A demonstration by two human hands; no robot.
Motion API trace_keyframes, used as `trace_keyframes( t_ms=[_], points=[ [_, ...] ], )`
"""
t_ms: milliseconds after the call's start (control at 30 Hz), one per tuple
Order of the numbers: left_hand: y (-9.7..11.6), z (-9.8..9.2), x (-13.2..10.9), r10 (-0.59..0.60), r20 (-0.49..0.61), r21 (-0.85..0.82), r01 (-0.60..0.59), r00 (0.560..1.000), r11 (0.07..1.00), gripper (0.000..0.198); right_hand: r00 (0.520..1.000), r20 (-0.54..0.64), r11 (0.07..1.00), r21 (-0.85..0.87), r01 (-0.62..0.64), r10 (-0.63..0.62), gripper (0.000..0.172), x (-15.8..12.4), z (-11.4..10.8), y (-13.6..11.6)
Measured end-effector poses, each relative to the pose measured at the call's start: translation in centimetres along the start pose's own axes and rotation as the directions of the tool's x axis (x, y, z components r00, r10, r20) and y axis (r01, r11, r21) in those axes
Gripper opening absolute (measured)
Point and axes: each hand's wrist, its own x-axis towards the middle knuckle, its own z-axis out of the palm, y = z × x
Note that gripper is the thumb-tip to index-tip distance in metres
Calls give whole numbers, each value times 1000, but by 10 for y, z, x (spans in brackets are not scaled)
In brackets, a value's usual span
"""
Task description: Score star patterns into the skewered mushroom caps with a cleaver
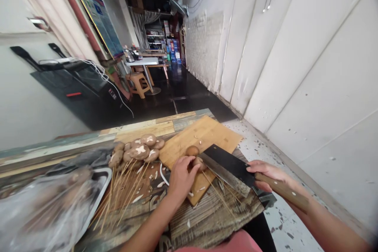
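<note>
My right hand grips a cleaver where its dark, broad blade meets the wooden handle. The blade is tilted, its upper corner close beside a brown mushroom on the wooden cutting board. With fingers bent, my left hand holds that mushroom against the board. Just behind it sits another brown mushroom cap. A bamboo skewer runs from near the held mushroom toward me. To the left lies a heap of skewered mushrooms, several with pale cuts in their caps.
A metal tray stands at the left, with a clear plastic bag over it. White mushroom scraps are strewn over the patterned table. Beyond are a plastic stool, a small white table and a wall at right.
</note>
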Motion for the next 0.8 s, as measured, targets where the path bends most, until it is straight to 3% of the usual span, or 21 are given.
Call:
trace_keyframes(
  t_ms=[233, 433, 533, 600, 700, 800],
  points=[
    [10, 4, 8, 200, 37, 99, -203, 979, 974, 21, 994, 107, 997, 81, -12, 3, 25, 1, 1, 3],
    [12, -6, 28, 338, 277, 192, -397, 899, 898, 27, 995, 97, 989, 140, -43, 30, 27, -3, -6, 5],
    [10, -10, 34, 274, 199, 136, -304, 941, 943, 25, 999, 36, 983, 179, -30, 24, 26, -10, -13, 12],
    [7, -10, 36, 128, 105, -11, -128, 986, 992, 23, 1000, -20, 978, 207, -2, 6, 27, -16, -17, 19],
    [3, -15, 37, -97, 41, -252, 104, 994, 962, 18, 998, -66, 972, 232, 38, -23, 29, -27, -16, 29],
    [0, -26, 37, -87, -45, -167, 79, 995, 983, 14, 996, -64, 968, 238, 76, -62, 25, -38, -9, 36]
  ],
)
